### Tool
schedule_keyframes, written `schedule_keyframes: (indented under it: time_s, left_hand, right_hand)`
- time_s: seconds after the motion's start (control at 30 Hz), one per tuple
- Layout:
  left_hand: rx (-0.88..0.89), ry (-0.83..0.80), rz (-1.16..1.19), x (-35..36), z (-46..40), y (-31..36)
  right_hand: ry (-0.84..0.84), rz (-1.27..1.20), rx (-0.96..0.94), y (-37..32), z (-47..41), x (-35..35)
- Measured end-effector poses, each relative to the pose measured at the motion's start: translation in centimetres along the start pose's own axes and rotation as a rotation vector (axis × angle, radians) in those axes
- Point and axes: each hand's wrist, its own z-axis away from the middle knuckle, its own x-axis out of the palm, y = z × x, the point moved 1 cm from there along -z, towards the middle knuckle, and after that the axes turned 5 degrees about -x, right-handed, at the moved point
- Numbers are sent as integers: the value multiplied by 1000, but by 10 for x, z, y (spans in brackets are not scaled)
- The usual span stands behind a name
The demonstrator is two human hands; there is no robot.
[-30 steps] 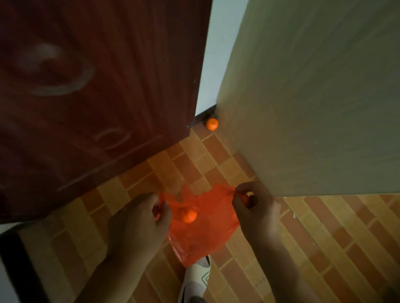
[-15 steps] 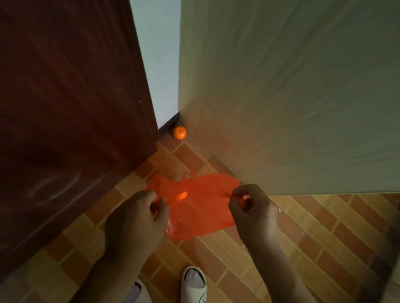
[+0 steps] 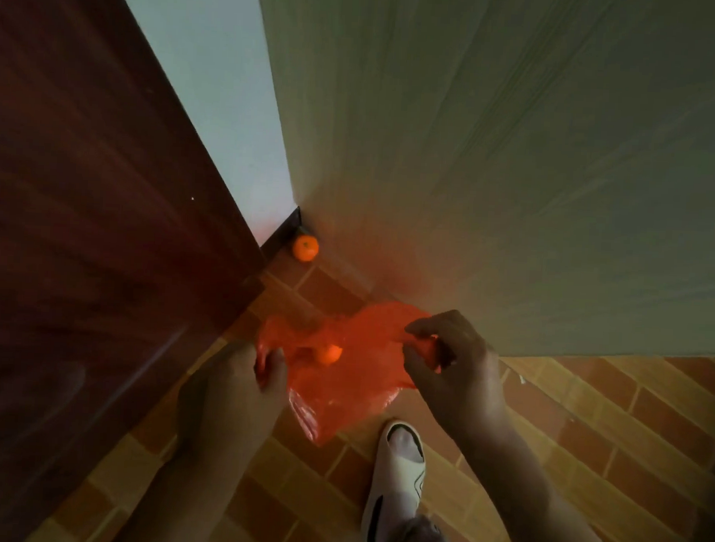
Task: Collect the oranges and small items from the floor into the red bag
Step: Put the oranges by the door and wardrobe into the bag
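Between your two hands the red bag (image 3: pixel 342 377) hangs above the tiled floor (image 3: pixel 588 428), its mouth spread so that things can drop in. Your left hand (image 3: pixel 233 397) pinches the bag's left edge between thumb and curled fingers; your right hand (image 3: pixel 454 371) grips the right edge, fingers curled round a bunched fold of plastic. Holding both edges apart keeps the thin film from collapsing shut, which is probably why neither hand is free. One orange (image 3: pixel 329 354) shows as a bright round shape within the bag, near its upper middle; whether it lies inside or shows through the film you cannot fully tell, though inside seems likely.

A second orange (image 3: pixel 305 247) rests on the floor at the far end of a narrow gap, touching or just beside the dark skirting (image 3: pixel 285 234) where the pale wall (image 3: pixel 216 97) meets the floor. On the left of the gap stands a dark red wooden door (image 3: pixel 81 215); on the right a light wood-grain panel (image 3: pixel 519 155), its lower corner just beside your right hand. These two surfaces hem in the approach, so reaching that orange will likely need one hand released from the bag and a forward step. Your white slipper (image 3: pixel 397 476) stands near, below the bag. No other small items are visible on the floor.
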Motion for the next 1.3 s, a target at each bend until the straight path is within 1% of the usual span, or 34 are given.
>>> schedule_keyframes:
  time_s: [0.1,0.17,0.23,0.3,0.37,0.43,0.53,0.63,0.73,0.83,0.87,0.97,1.07,1.17,1.3]
  left_hand:
    - [24,96,19,20,-17,0]
    - [7,159,50,33,-32,-1]
    - [-12,186,121,48,-50,-7]
    - [21,189,173,65,-66,-11]
    - [158,148,192,83,-80,-11]
    - [277,57,193,106,-90,-15]
    - [357,-56,133,151,-100,-34]
    - [447,-156,22,192,-122,-43]
    - [481,-161,-72,215,-153,-44]
    - [598,-120,-235,228,-169,-57]
    - [622,-124,-235,231,-171,-63]
    - [573,-206,-129,232,-175,-73]
    - [509,-316,-156,236,-172,-77]
    - [468,-389,-275,241,-167,-81]
    - [427,-475,-450,252,-160,-90]
  right_hand:
    - [-74,56,-155,20,-19,8]
    - [-101,139,-267,33,-35,18]
    - [-159,230,-352,45,-51,33]
    - [-238,306,-389,60,-64,51]
    - [-314,356,-406,77,-72,69]
    - [-358,381,-418,94,-78,86]
    - [-409,403,-437,121,-81,104]
    - [-434,436,-454,148,-77,116]
    - [-432,396,-444,171,-66,133]
    - [-479,366,-400,190,-51,147]
    - [-510,374,-385,195,-47,149]
    - [-566,333,-322,202,-32,151]
    - [-635,286,-331,202,-15,161]
    - [-690,451,-404,209,-8,176]
    - [-761,662,-401,229,-15,195]
